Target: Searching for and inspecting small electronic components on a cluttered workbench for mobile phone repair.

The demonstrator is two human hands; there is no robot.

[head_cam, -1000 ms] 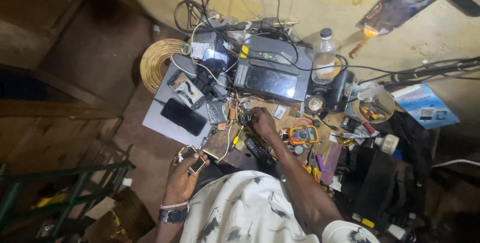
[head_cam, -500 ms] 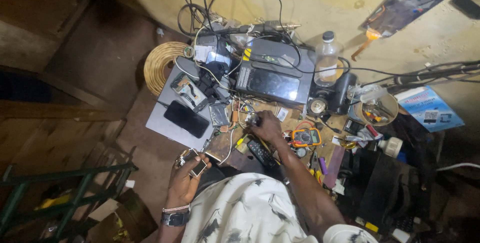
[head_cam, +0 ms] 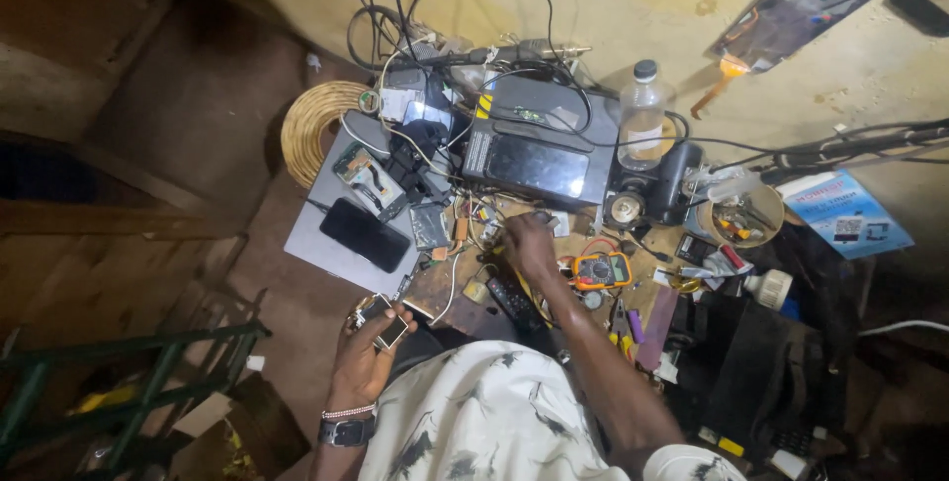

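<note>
Gripping small phone (head_cam: pixel 388 323) in left hand (head_cam: pixel 366 357), fingers curled round it.
Reaching right hand (head_cam: pixel 529 244) onto cluttered desk (head_cam: pixel 450 293) beside yellow multimeter (head_cam: pixel 603 269); grip unclear.

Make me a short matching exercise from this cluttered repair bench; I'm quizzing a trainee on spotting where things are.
Things:
1. small phone
2. clear plastic bottle
3. yellow multimeter
4. black phone

Places:
A. lying flat on the grey board at the bench's left side
B. just right of the right hand
C. held in the left hand
D. standing upright at the back, by the wall

Pairs: 1-C, 2-D, 3-B, 4-A
</note>
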